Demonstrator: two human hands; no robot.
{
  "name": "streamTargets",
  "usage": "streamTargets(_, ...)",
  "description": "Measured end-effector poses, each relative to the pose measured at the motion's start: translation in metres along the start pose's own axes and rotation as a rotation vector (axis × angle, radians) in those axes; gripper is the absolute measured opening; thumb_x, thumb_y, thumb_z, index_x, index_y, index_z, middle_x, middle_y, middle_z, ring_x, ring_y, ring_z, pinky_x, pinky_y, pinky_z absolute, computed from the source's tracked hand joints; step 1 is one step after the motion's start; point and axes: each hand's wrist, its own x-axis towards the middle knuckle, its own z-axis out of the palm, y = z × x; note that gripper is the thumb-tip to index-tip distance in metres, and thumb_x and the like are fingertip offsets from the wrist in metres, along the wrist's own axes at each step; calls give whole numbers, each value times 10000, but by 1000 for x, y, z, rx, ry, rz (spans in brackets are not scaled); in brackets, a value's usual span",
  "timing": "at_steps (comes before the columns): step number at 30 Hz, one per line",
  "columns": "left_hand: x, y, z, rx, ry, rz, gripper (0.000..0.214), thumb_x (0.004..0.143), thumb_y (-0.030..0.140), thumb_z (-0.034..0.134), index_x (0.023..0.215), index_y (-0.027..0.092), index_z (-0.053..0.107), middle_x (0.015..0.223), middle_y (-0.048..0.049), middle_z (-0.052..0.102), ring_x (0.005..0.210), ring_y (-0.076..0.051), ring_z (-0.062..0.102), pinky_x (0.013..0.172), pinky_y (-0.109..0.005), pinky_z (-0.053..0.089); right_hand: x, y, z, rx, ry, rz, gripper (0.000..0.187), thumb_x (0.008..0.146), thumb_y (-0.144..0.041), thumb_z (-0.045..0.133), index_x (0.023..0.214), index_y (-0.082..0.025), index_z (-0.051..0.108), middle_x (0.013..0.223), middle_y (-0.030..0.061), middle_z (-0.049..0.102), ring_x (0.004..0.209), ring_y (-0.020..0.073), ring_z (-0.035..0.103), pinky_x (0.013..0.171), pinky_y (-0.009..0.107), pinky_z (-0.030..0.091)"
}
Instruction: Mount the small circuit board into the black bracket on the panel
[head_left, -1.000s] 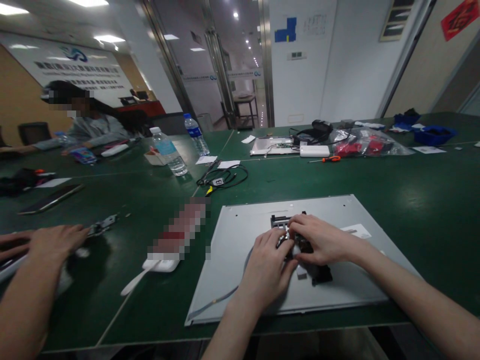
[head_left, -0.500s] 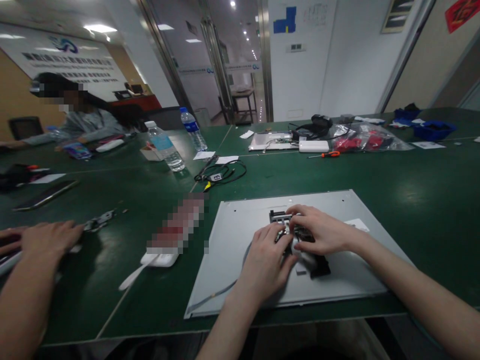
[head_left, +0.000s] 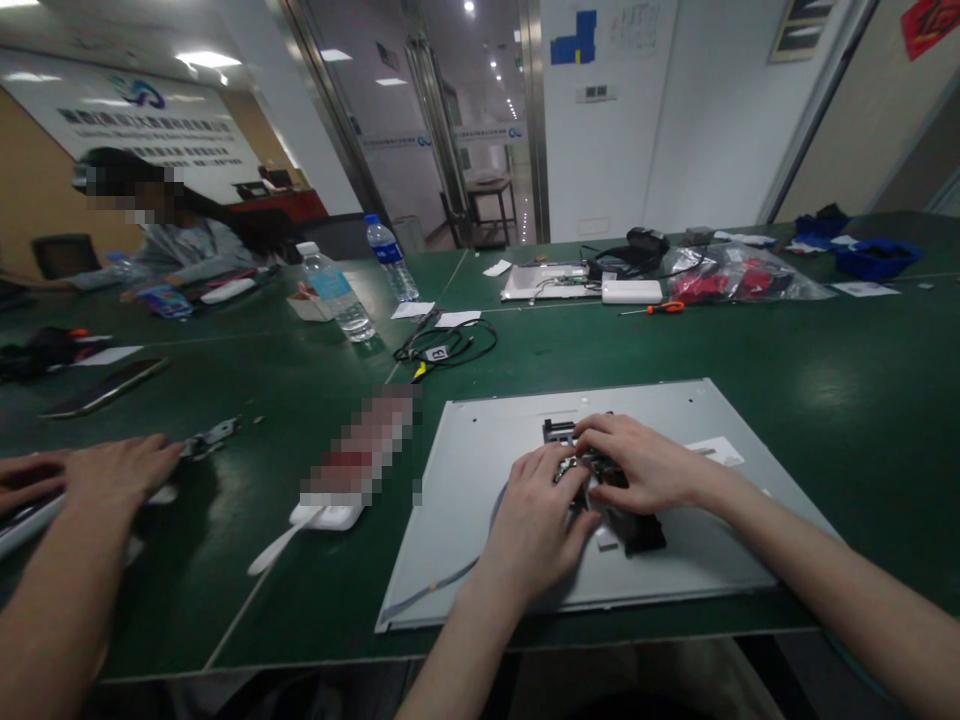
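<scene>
Left hand (head_left: 541,500) slants forward and right hand (head_left: 634,468) extends from the right, backs upward, fingers curled close together at the dark parts (head_left: 645,534) on the panel (head_left: 457,500); partly hidden fingertips leave the grip indeterminable

A panel (head_left: 457,490) lies on the table (head_left: 847,400), parts (head_left: 645,535) on its middle beneath the person's left hand (head_left: 536,515) and right hand (head_left: 637,465). Behind it to the left lie a cable (head_left: 437,353) and, farther back, two bottles (head_left: 341,300); directly behind, a screwdriver (head_left: 666,308).
</scene>
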Motion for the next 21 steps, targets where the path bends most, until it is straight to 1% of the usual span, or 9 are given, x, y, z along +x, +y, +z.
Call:
streamTargets(3, 0, 1, 0, 7, -3, -1, 355, 800, 271, 641, 1140, 229, 547, 1285, -81, 480, 1228, -286, 412, 1014, -501, 354, 1, 1, 0, 2, 3, 6, 314, 754, -247, 617, 1051, -161, 563, 1094, 107, 559, 982, 234, 519, 894, 395, 407)
streamTargets(7, 1, 2, -2, 9, -9, -1, 387, 802, 296, 644, 1170, 236, 540, 1271, -85, 492, 1216, -291, 425, 1006, -503, 359, 2, 1, -1, 0, 1, 20, 178, 769, -225, 601, 936, -166, 581, 971, 80, 586, 914, 213, 529, 839, 368, 416)
streamTargets(9, 1, 3, -3, 12, -13, 2, 405, 798, 297, 650, 1183, 240, 537, 1272, -83, 493, 1213, -289, 427, 1003, -500, 362, 3, 2, -2, 1, 1, 23, 159, 780, -231, 597, 924, -165, 584, 941, 72, 593, 900, 210, 531, 833, 365, 413)
streamTargets(14, 0, 2, -1, 34, -27, -5, 402, 804, 315, 650, 1184, 239, 545, 1284, -77, 484, 1223, -280, 411, 1024, -476, 348, 3, 2, -4, 20, -15, -5, 132, 793, -213, 589, 917, -170, 601, 946, 65, 613, 916, 211, 539, 857, 369, 398)
streamTargets(18, 0, 1, 0, 40, -37, -2, 399, 813, 336, 640, 1188, 236, 549, 1287, -82, 482, 1221, -280, 411, 1028, -470, 346, 6, 5, -3, 14, 6, 6, 122, 812, -128, 531, 892, -167, 614, 901, 64, 630, 891, 195, 555, 816, 339, 403)
streamTargets(21, 0, 1, 0, 44, -38, 0, 393, 815, 339, 638, 1185, 239, 550, 1297, -87, 476, 1230, -290, 404, 1026, -484, 344, 8, 8, 0, 1, 30, 19, 105, 824, -125, 531, 875, -164, 614, 875, 66, 632, 870, 188, 560, 781, 322, 402)
